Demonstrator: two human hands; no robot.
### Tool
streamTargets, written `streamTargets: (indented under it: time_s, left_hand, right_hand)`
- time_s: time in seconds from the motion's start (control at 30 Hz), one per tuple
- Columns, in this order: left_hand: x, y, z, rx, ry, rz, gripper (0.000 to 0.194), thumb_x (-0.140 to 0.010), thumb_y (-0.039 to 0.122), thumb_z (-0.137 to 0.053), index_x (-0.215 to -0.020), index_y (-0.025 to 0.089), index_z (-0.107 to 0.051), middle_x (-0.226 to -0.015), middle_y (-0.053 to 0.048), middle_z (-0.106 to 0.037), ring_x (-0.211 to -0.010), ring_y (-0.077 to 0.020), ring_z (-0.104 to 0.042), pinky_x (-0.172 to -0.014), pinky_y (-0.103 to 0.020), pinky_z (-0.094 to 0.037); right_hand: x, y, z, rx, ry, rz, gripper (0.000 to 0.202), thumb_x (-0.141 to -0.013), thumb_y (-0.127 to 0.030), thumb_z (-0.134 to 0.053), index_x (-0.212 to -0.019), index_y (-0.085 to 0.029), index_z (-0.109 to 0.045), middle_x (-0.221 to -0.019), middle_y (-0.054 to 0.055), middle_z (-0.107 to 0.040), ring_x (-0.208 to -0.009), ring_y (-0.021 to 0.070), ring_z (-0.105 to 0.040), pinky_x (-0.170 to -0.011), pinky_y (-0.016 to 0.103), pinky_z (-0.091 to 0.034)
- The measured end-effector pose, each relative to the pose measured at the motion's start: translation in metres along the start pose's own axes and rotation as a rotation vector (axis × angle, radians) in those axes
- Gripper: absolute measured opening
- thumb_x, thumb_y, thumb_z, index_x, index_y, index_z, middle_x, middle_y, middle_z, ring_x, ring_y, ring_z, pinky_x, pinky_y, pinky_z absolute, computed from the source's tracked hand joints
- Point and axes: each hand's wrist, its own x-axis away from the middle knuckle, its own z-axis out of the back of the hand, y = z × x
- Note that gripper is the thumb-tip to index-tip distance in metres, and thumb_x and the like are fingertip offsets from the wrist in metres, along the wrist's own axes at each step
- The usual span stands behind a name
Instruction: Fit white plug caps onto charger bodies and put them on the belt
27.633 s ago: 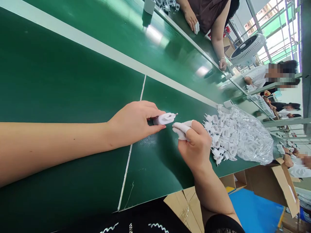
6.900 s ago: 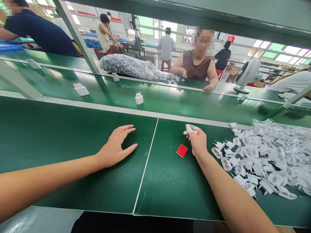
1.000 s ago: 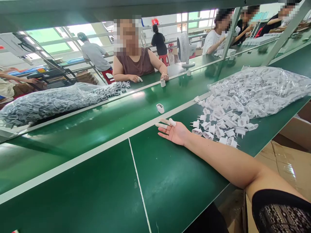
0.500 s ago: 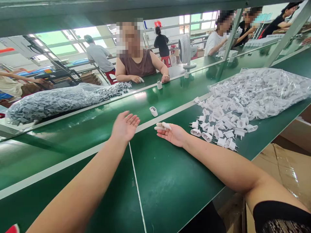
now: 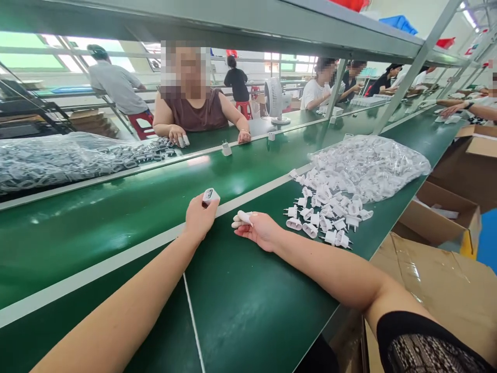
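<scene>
My left hand [image 5: 201,217] is closed on a white charger body [image 5: 212,196], gripped between thumb and fingers over the white strip of the bench. Dark openings show on its upward end. To the right, my right hand [image 5: 254,230] hovers over the green work surface [image 5: 248,300], palm turned up and fingers stretched out with nothing in them. White finger cots cover its thumb and some fingertips. Beyond that hand lie loose white plug pieces [image 5: 310,229] with metal pins, spilling from a clear plastic bag [image 5: 382,168] full of them.
A green conveyor belt [image 5: 128,207] runs behind the strip, carrying a white plug [image 5: 226,148] and a small white piece [image 5: 271,136]. Across it sit a co-worker [image 5: 198,111], a bag of grey-white parts [image 5: 66,160] and a fan [image 5: 274,98]. Cardboard boxes [image 5: 430,280] stand at right; a shelf [image 5: 233,26] hangs overhead.
My left hand has closed on the white charger body, which lay on the belt, and lifted it. My right hand stays open. The view has swung to the right.
</scene>
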Motion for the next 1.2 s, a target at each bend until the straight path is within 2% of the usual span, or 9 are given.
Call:
streamTargets:
  time_s: [0.2, 0.33, 0.47, 0.63, 0.7, 0.8, 0.93, 1.07, 1.2]
  left_hand:
    - [0.088, -0.019, 0.031, 0.122, -0.199, 0.051, 0.054, -0.085, 0.049, -0.059, -0.129, 0.019, -0.065, -0.112, -0.008, -0.072, -0.100, -0.0298, -0.067, -0.093, -0.042, -0.052]
    - [0.131, -0.029, 0.036, 0.145, -0.340, -0.227, 0.040, -0.088, 0.048, -0.059, -0.121, 0.026, -0.068, -0.120, -0.007, -0.070, -0.114, -0.0321, -0.061, -0.103, -0.049, -0.047]
    - [0.142, -0.031, 0.034, 0.085, -0.402, -0.439, 0.034, -0.092, 0.031, -0.054, -0.123, 0.028, -0.066, -0.123, -0.007, -0.068, -0.123, -0.0322, -0.054, -0.110, -0.055, -0.041]
    - [0.140, -0.033, 0.035, 0.123, -0.459, -0.381, 0.039, -0.091, 0.031, -0.058, -0.130, 0.026, -0.062, -0.127, -0.008, -0.065, -0.127, -0.0321, -0.051, -0.111, -0.055, -0.041]
    - [0.139, -0.033, 0.037, 0.170, -0.464, -0.330, 0.045, -0.089, 0.035, -0.064, -0.134, 0.025, -0.059, -0.131, -0.008, -0.063, -0.130, -0.0321, -0.049, -0.112, -0.054, -0.042]
    - [0.138, -0.034, 0.038, 0.232, -0.466, -0.311, 0.036, -0.091, 0.035, -0.062, -0.126, 0.025, -0.064, -0.127, -0.008, -0.064, -0.126, -0.0310, -0.052, -0.109, -0.053, -0.046]
    - [0.135, -0.034, 0.038, 0.293, -0.463, -0.372, 0.025, -0.092, 0.033, -0.058, -0.113, 0.027, -0.069, -0.114, -0.006, -0.070, -0.116, -0.0299, -0.057, -0.104, -0.052, -0.048]
    - [0.133, -0.034, 0.036, 0.370, -0.423, -0.324, 0.038, -0.083, 0.035, -0.066, -0.120, 0.026, -0.067, -0.118, -0.007, -0.069, -0.117, -0.0309, -0.058, -0.105, -0.052, -0.048]
    - [0.133, -0.033, 0.037, 0.408, -0.421, -0.280, 0.033, -0.083, 0.042, -0.066, -0.111, 0.025, -0.070, -0.112, -0.007, -0.070, -0.114, -0.0313, -0.058, -0.103, -0.052, -0.049]
  right_hand:
    - [-0.032, -0.035, 0.013, 0.336, 0.244, 0.127, 0.004, -0.085, -0.017, -0.072, -0.081, -0.017, -0.071, -0.086, 0.006, -0.076, -0.069, 0.0128, -0.066, -0.080, 0.030, -0.059]
    - [-0.062, -0.085, 0.054, 0.695, 0.490, 0.302, 0.012, -0.080, -0.016, -0.075, -0.091, -0.019, -0.073, -0.118, 0.009, -0.074, -0.116, 0.0244, -0.063, -0.106, 0.035, -0.045]
    - [-0.079, -0.120, 0.088, 0.985, 0.716, 0.320, 0.030, -0.080, -0.010, -0.069, -0.110, -0.013, -0.070, -0.140, 0.021, -0.061, -0.143, 0.0338, -0.039, -0.119, 0.047, -0.025]
    - [-0.085, -0.125, 0.102, 1.141, 0.820, 0.232, 0.012, -0.079, -0.010, -0.070, -0.091, -0.007, -0.070, -0.115, 0.029, -0.068, -0.131, 0.0406, -0.052, -0.111, 0.054, -0.029]
    - [-0.086, -0.124, 0.096, 1.149, 0.772, 0.256, 0.012, -0.079, -0.009, -0.069, -0.090, -0.008, -0.071, -0.112, 0.026, -0.070, -0.127, 0.0389, -0.057, -0.109, 0.051, -0.034]
    - [-0.083, -0.123, 0.073, 1.099, 0.600, 0.342, 0.030, -0.082, -0.004, -0.063, -0.110, -0.012, -0.072, -0.122, 0.018, -0.071, -0.121, 0.0299, -0.063, -0.108, 0.044, -0.041]
    - [-0.059, -0.108, 0.023, 0.979, 0.241, 0.409, 0.042, -0.085, -0.007, -0.061, -0.122, -0.022, -0.072, -0.116, 0.005, -0.076, -0.093, 0.0158, -0.073, -0.094, 0.031, -0.055]
    - [-0.012, -0.074, -0.011, 0.505, -0.161, 0.406, 0.038, -0.070, -0.016, -0.077, -0.107, -0.022, -0.075, -0.104, 0.005, -0.078, -0.085, 0.0180, -0.071, -0.089, 0.036, -0.059]
    - [0.022, -0.048, -0.015, 0.448, -0.196, 0.405, 0.035, -0.060, -0.022, -0.082, -0.095, -0.025, -0.076, -0.088, 0.002, -0.076, -0.077, 0.0181, -0.066, -0.080, 0.035, -0.056]
